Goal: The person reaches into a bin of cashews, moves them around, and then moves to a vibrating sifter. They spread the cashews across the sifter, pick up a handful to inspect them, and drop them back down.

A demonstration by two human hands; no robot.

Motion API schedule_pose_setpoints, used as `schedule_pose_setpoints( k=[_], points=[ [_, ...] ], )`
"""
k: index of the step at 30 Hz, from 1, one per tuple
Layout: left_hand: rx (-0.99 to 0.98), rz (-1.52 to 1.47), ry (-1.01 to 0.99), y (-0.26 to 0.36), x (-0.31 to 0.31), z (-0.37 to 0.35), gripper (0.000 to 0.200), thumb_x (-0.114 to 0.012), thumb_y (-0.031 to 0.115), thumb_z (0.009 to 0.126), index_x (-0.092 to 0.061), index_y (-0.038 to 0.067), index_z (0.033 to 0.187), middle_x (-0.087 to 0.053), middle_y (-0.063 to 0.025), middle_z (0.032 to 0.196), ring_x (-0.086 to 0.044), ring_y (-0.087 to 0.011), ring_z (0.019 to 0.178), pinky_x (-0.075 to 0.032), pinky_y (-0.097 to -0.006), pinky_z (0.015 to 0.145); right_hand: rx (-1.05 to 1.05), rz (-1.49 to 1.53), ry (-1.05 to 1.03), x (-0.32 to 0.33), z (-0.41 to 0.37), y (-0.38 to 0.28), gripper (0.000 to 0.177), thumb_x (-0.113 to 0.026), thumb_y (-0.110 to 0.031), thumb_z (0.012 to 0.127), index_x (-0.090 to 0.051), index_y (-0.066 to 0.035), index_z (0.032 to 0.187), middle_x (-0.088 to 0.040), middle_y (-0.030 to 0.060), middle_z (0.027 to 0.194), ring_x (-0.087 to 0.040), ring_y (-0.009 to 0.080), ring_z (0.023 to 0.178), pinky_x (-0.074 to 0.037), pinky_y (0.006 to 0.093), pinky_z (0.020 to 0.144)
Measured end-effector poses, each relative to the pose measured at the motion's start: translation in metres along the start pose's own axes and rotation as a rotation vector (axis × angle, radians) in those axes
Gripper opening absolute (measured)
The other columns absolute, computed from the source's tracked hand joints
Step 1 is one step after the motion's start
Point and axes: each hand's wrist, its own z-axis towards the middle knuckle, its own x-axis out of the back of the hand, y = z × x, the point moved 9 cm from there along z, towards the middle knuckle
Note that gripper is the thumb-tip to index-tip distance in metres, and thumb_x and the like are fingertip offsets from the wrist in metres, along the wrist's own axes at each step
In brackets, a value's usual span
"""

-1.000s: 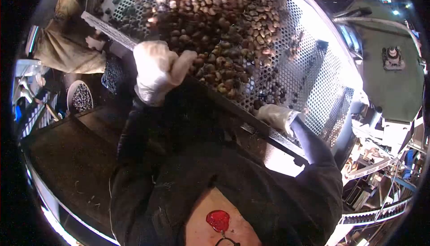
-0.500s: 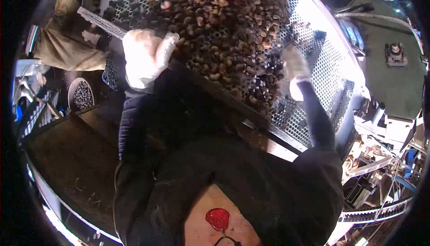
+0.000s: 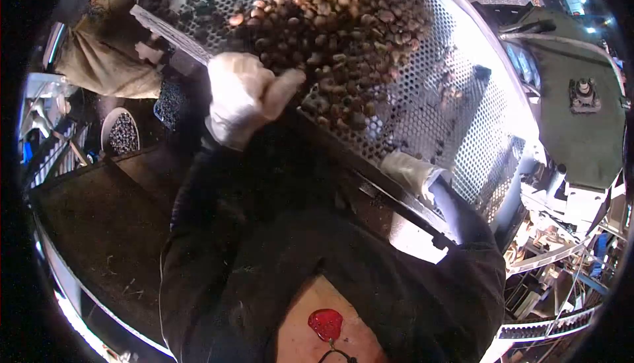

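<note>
- Heap of brown nuts (image 3: 343,33) on perforated metal tray (image 3: 462,118), just beyond left gloved hand (image 3: 247,99) and touching it.
- Curled into a fist there, thumb stuck out against the heap's near edge; contents hidden.
- Right gloved hand (image 3: 411,171) on the tray's near rim, clear of the heap; grip impossible to tell.

1. The gloved left hand (image 3: 247,99) is fisted, thumb out, at the perforated tray (image 3: 462,118) near rim.
2. The gloved right hand (image 3: 409,170) rests farther right on that rim, its grip unclear.
</note>
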Motion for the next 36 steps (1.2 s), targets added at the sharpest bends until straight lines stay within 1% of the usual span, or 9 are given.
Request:
schedule_pose_setpoints(
  k=[6, 11, 14, 17, 20, 26, 29, 33, 36],
  points=[
    [-0.111, 0.174, 0.014, 0.017, 0.011, 0.01, 0.032, -0.096, 0.016, 0.093, -0.07, 0.008, 0.076, -0.06, -0.0088, 0.073, -0.063, -0.0367, 0.072, -0.053, -0.0512, 0.071, 0.151, 0.897, 0.313, 0.048, -0.054, -0.031, 0.077, -0.066, -0.056, 0.115, -0.057, -0.003, 0.17, -0.067, 0.0283, 0.161, -0.075, 0.0315, 0.13, -0.064, 0.0464, 0.11],
    [0.082, 0.104, -0.099, -0.005, 0.001, 0.001, 0.03, -0.096, 0.014, 0.092, -0.071, 0.007, 0.077, -0.064, -0.0121, 0.082, -0.067, -0.0404, 0.088, -0.056, -0.0532, 0.087, 0.233, 0.838, 0.816, 0.151, -0.078, -0.061, 0.086, -0.065, -0.061, 0.115, -0.052, 0.0, 0.173, -0.062, 0.0311, 0.167, -0.073, 0.0368, 0.14, -0.064, 0.0513, 0.112],
    [0.144, 0.108, 0.041, 0.004, 0.012, 0.006, 0.026, -0.094, 0.01, 0.093, -0.07, 0.005, 0.082, -0.068, -0.0137, 0.092, -0.069, -0.0407, 0.092, -0.056, -0.0544, 0.087, 0.245, 0.56, 1.092, 0.263, -0.055, -0.031, 0.078, -0.066, -0.054, 0.115, -0.056, 0.003, 0.167, -0.068, 0.0311, 0.16, -0.074, 0.0397, 0.139, -0.064, 0.0526, 0.11],
    [-0.27, 0.26, 0.003, 0.022, 0.009, 0.006, 0.02, -0.094, 0.007, 0.088, -0.074, 0.003, 0.089, -0.068, -0.0142, 0.097, -0.07, -0.0406, 0.1, -0.059, -0.0531, 0.087, -0.037, -0.86, 1.068, 0.392, 0.04, 0.063, 0.046, -0.068, -0.032, 0.113, -0.072, 0.003, 0.141, -0.082, 0.0234, 0.128, -0.081, 0.0407, 0.118, -0.064, 0.0534, 0.099],
    [-0.039, 0.106, -0.012, 0.016, 0.008, 0.009, 0.016, -0.089, 0.007, 0.088, -0.079, 0.004, 0.099, -0.065, -0.0121, 0.097, -0.07, -0.0408, 0.103, -0.06, -0.0533, 0.088, 0.302, -0.942, 1.342, 0.427, 0.089, 0.086, 0.019, -0.063, -0.015, 0.111, -0.077, -0.002, 0.115, -0.077, 0.0176, 0.1, -0.079, 0.0382, 0.096, -0.065, 0.05, 0.09],
    [0.006, 0.111, -0.029, 0.005, 0.001, 0.001, 0.018, -0.09, 0.013, 0.087, -0.074, 0.007, 0.085, -0.064, -0.0125, 0.091, -0.069, -0.0412, 0.099, -0.057, -0.0546, 0.092, 0.366, 0.638, 1.222, 0.263, 0.081, 0.102, 0.032, -0.047, -0.016, 0.123, -0.072, 0.004, 0.124, -0.073, 0.0066, 0.099, -0.063, 0.0124, 0.069, -0.059, 0.0234, 0.06],
    [0.012, 0.102, -0.011, -0.004, 0.006, 0.0, 0.021, -0.091, 0.015, 0.086, -0.072, 0.009, 0.08, -0.064, -0.0108, 0.085, -0.068, -0.0404, 0.096, -0.058, -0.0553, 0.092, 0.47, -0.451, 1.322, 0.119, 0.028, 0.056, 0.027, -0.056, -0.016, 0.12, -0.074, 0.002, 0.126, -0.073, 0.0136, 0.101, -0.067, 0.0144, 0.077, -0.061, 0.0275, 0.067],
    [-0.019, 0.096, 0.018, 0.004, 0.007, 0.004, 0.02, -0.091, 0.013, 0.087, -0.073, 0.01, 0.079, -0.062, -0.0065, 0.079, -0.068, -0.0375, 0.086, -0.059, -0.0534, 0.088, 0.307, 0.072, 0.55, 0.016, 0.033, 0.036, 0.022, -0.058, -0.013, 0.119, -0.075, 0.0, 0.122, -0.068, 0.0113, 0.093, -0.066, 0.018, 0.073, -0.059, 0.0343, 0.065],
    [-0.08, 0.137, 0.039, 0.005, 0.007, 0.006, 0.027, -0.095, 0.016, 0.089, -0.07, 0.011, 0.08, -0.062, -0.0076, 0.08, -0.068, -0.0372, 0.086, -0.056, -0.0528, 0.084, 0.589, -0.69, 0.434, -0.019, 0.067, 0.076, 0.023, -0.054, -0.006, 0.119, -0.076, -0.004, 0.127, -0.066, 0.0066, 0.087, -0.065, 0.0185, 0.07, -0.057, 0.0341, 0.061]
  ],
)
